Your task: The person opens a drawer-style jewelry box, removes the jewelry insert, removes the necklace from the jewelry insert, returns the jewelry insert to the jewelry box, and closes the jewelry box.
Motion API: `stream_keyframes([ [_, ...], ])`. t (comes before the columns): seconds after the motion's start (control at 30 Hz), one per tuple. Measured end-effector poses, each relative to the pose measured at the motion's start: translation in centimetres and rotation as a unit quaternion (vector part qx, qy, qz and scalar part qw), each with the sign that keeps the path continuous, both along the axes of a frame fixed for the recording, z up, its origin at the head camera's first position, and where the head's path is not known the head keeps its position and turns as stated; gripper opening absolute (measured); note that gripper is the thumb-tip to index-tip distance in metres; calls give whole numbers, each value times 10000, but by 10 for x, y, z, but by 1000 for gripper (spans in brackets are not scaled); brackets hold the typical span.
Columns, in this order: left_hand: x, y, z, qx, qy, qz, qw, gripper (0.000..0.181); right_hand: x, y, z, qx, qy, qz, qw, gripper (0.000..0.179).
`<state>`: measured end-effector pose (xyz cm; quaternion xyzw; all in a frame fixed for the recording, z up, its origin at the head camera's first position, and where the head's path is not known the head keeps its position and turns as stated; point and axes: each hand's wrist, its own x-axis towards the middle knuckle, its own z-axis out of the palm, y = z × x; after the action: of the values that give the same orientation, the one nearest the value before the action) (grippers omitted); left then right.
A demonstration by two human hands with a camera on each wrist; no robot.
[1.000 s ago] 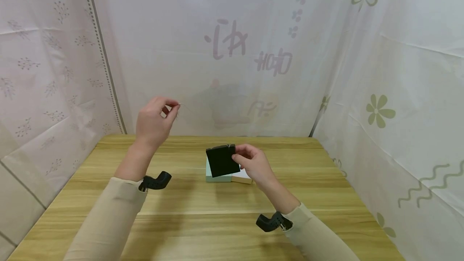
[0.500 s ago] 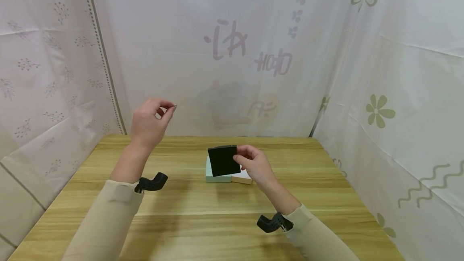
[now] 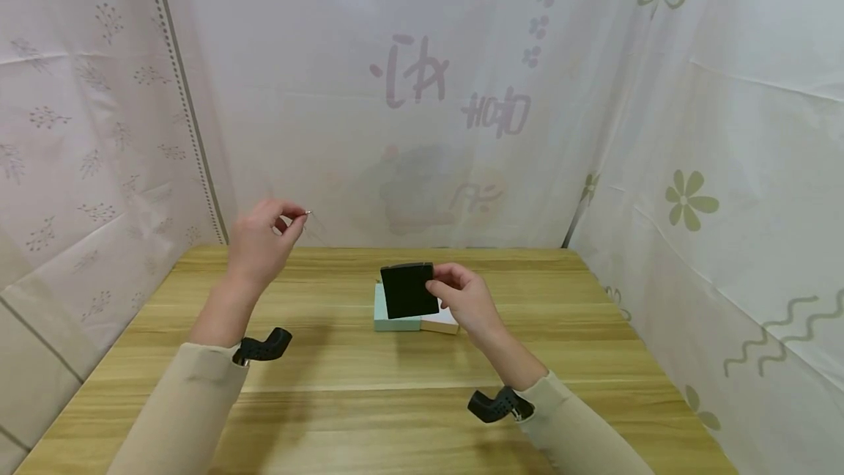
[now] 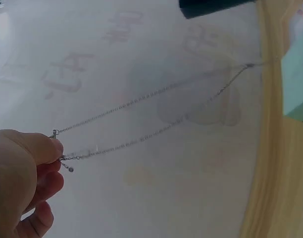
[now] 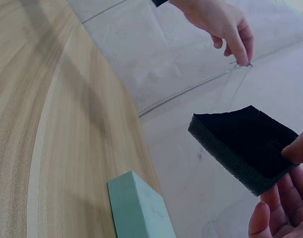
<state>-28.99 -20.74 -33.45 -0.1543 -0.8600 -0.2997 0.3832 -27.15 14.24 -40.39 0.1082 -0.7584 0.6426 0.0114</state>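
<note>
My left hand (image 3: 260,240) pinches fine chain (image 4: 141,140); my right hand (image 3: 467,300) pinches black foam pad (image 5: 235,144) by edge. Slow, steady motion advisable, lest chain tangle.

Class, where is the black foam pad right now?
In the head view, the black foam pad is just below centre, pinched in the right hand, partly hiding the mint box.
</note>
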Motion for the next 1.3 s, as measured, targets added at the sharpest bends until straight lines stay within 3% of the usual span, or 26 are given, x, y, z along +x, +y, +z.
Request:
stream_keyframes([
  [0.27,3,-5,-24,-113,-314,-19,9994,5,0,2,0,-14,0,-42,10000,23],
  [0.77,1,-35,-64,-96,-1267,365,9912,7,1,6,4,-56,-18,-169,9998,22],
  [1.03,0,-47,-86,-201,-1853,393,9817,12,2,7,5,-49,-52,-257,9996,23],
  [1.3,-5,-55,-111,-410,-2617,250,9639,16,1,8,4,-8,-61,-290,9996,22],
])
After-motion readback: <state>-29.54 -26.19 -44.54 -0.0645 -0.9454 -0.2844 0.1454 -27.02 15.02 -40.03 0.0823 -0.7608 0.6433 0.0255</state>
